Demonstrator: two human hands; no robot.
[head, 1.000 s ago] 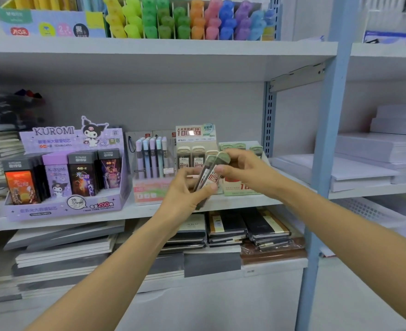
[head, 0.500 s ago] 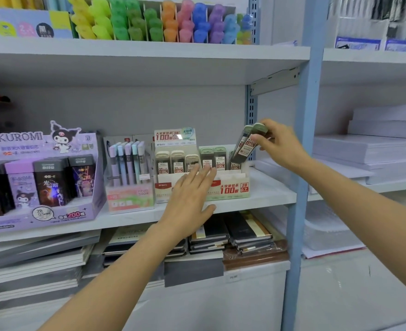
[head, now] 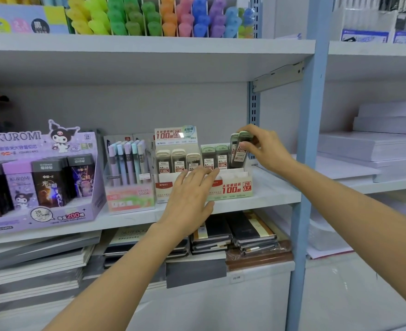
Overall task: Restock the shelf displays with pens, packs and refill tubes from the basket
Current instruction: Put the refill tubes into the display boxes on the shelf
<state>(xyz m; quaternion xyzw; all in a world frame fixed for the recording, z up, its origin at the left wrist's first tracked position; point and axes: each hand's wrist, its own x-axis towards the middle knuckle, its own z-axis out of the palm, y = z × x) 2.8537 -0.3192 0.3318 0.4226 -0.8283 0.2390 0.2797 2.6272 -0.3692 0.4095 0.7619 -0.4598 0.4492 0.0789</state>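
Hands [head: 190, 197] [head: 266, 149] over partly hidden refill tubes [head: 239, 152]

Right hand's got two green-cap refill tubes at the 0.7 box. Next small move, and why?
Probably lower the refill tubes straight down into the rightmost slot of the display box, then release. The right hand pinches them higher than the seated tubes beside them, and the left hand lies open across the box front.

The slim dark refill tubes with pale green caps [head: 238, 154] look like smooth, glossy plastic. The white-and-green printed display box [head: 233, 188] is matt cardboard. The white shelf board [head: 275, 187] and pale blue upright post [head: 313, 139] look like smooth painted metal.
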